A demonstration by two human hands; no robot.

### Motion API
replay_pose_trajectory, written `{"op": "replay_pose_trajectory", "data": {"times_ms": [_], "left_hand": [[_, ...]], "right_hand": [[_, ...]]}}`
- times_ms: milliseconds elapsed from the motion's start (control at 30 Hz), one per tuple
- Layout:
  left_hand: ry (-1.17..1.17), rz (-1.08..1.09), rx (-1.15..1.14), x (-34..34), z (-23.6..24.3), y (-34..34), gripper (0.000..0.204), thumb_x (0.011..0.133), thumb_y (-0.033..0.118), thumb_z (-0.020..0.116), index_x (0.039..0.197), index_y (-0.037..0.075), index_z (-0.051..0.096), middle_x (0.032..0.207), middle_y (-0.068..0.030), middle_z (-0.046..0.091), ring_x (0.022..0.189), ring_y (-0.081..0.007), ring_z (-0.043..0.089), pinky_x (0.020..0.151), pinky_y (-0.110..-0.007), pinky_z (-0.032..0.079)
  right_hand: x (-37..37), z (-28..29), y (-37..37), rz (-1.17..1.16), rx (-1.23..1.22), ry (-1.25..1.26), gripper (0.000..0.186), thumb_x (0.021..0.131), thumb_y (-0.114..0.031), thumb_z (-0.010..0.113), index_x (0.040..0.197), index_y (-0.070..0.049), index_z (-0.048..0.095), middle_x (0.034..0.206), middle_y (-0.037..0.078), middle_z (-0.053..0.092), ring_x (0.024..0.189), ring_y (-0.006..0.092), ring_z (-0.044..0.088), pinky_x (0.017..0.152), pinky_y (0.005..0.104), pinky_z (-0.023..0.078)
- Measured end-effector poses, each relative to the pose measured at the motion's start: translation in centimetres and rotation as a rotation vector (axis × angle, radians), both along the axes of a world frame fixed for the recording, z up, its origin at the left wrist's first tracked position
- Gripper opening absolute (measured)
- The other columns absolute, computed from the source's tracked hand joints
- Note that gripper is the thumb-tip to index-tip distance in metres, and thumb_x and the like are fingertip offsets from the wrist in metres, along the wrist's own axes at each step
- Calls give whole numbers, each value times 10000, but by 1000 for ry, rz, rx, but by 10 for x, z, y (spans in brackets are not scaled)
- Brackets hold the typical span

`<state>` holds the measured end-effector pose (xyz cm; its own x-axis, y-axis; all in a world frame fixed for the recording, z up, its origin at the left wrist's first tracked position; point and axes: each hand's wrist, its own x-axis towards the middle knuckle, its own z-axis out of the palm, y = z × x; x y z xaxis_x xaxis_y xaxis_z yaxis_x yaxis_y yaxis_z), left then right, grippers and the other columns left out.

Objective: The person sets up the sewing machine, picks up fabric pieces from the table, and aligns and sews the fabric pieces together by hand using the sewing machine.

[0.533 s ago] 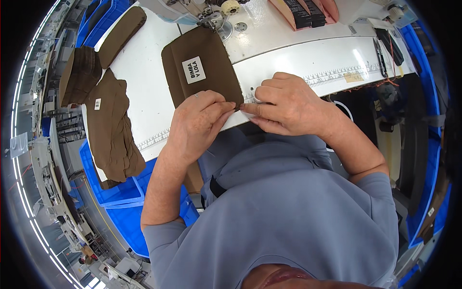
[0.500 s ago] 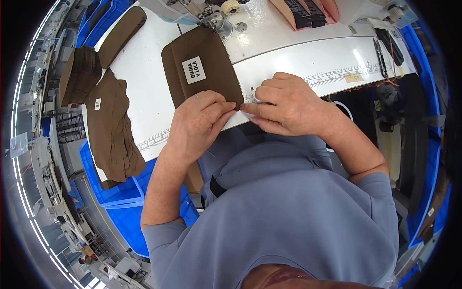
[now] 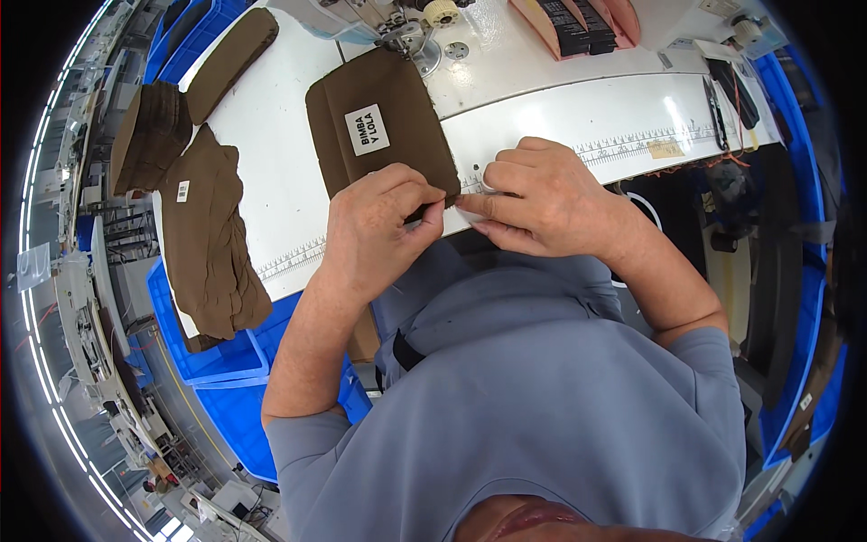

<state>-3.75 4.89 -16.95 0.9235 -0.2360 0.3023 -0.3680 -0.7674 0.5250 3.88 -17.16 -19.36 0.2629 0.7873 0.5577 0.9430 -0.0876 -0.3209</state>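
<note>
A brown fabric panel [image 3: 414, 131] with rounded corners and a white printed label [image 3: 367, 129] lies on the white sewing table. Its far end reaches the sewing machine's needle area [image 3: 415, 45]. Over its near edge is my left hand [image 3: 375, 226], thumb and forefinger pinched together close to the near right corner. My right hand [image 3: 546, 203] comes in from the other side, its fingers curled and the forefinger and thumb closed at that same corner. The fingers cover the corner, so how much cloth each one grips is partly hidden.
To the left lie a loose pile of brown panels [image 3: 208, 244], a brown stack [image 3: 149, 135] and a long brown piece [image 3: 233, 63]. Blue bins [image 3: 226, 361] stand below the table's left edge. Pink pieces with black labels [image 3: 582, 32] and tweezers [image 3: 715, 113] are at right.
My left thumb and forefinger have drawn slightly back from the corner, and a gap shows inside their ring. The right hand and the panel have hardly moved.
</note>
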Motion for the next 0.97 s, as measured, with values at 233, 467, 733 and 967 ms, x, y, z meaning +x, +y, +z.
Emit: {"op": "replay_pose_trajectory", "data": {"times_ms": [233,467,733,967], "left_hand": [[1,56,-122,-5,-5,-3,163,711,-21,759,862,26,724,848,-49,684,691,-132,663,608,-253,546],[-183,81,-41,-7,-13,-4,227,686,-33,739,902,26,703,883,-83,648,780,-247,656,653,-338,544],[-75,143,-57,-10,-7,-5,264,659,-54,711,906,36,737,899,-90,673,801,-211,671,706,-305,548],[-205,88,-9,-10,-21,-1,197,710,21,803,889,70,736,902,-69,665,800,-235,664,707,-311,545]], "right_hand": [[-1,1,0,-1,-63,-18,247,759,-224,752,970,-106,698,778,7,516,722,169,568,634,330,443],[-1,3,-1,8,-86,2,271,757,-236,756,984,-101,694,805,16,529,747,180,578,650,336,447],[0,3,-1,7,-83,2,280,758,-233,755,995,-98,693,803,17,527,746,182,576,657,337,448],[-1,5,-1,2,-104,-7,294,759,-230,758,1017,-104,694,802,14,523,751,182,576,664,341,454]]}}
